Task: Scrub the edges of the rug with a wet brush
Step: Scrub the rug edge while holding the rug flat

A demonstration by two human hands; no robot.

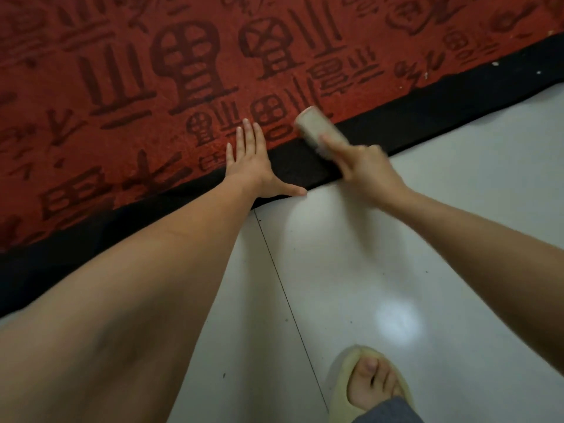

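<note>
- The rug, one in number, is lying flat on the floor, filling the upper left part of the view; it is red with darker symbol patterns and is carrying a black border along its near edge.
- One brush, pale and blurred, is being grasped by the right hand, whose fingers are wrapping round its near end; the brush is lying across the line where the red pile is meeting the black border.
- Whether the bristles are touching the rug or are wet is too blurred to tell.
- Just beside the grip, toward the left, the left hand is pressing flat on the rug with straight, spread fingers, holding nothing; its fingers are resting on the red pile, its palm on the black border, and its thumb is pointing along the border's outer edge toward the brush hand.
- Two bare forearms are reaching in from the lower corners, one to each hand.
- On the near side of the grip, the floor is showing pale glossy tiles with a dark joint line and a bright spot of reflected light.
- Well apart from the grip, at the bottom edge, one foot in a yellowish open-toed slipper is standing on the tiles, with a bit of grey trouser cloth over it.
</note>
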